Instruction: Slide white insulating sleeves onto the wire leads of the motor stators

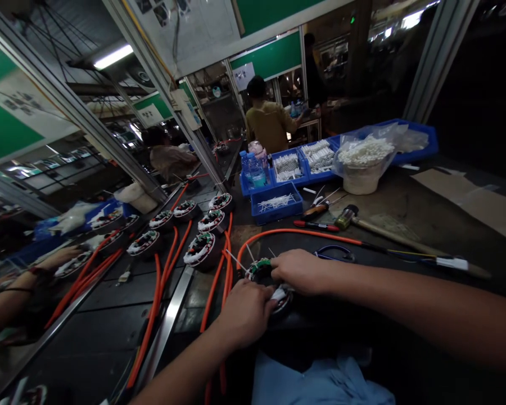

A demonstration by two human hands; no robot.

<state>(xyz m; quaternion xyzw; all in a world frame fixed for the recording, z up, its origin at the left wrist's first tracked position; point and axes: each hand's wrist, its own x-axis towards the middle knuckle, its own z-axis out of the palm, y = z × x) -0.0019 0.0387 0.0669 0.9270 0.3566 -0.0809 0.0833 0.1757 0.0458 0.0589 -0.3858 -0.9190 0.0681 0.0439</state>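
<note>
At lower centre of the frame, the left hand (244, 312) and right hand (301, 271) both clench the wound stator (262, 270), seemingly tying its windings, which next needs a firm pull.

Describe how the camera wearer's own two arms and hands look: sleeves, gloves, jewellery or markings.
Both forearms are bare as far as the frame shows; no sleeves reach them. The left hand and right hand wear no gloves, and no rings, watch or markings are visible. The fingers are too dim to show any tape or nail detail.
</note>
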